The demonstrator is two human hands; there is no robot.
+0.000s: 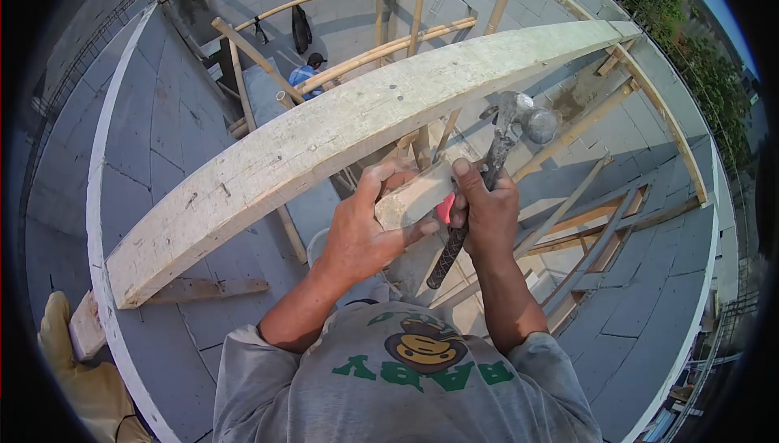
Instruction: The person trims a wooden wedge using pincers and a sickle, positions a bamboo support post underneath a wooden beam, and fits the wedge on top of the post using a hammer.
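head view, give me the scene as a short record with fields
left hand: around one end of the wood block
right hand: on the hammer, thumb at the block's other end
hammer: head up, dark grip pointing down toward the shirt
between hands: something small and red, mostly hidden
beyond hands: long plank spanning between walls
walls: grey block
below: bamboo poles, co-worker in blue with dark cap
lower left: tan glove near a timber end
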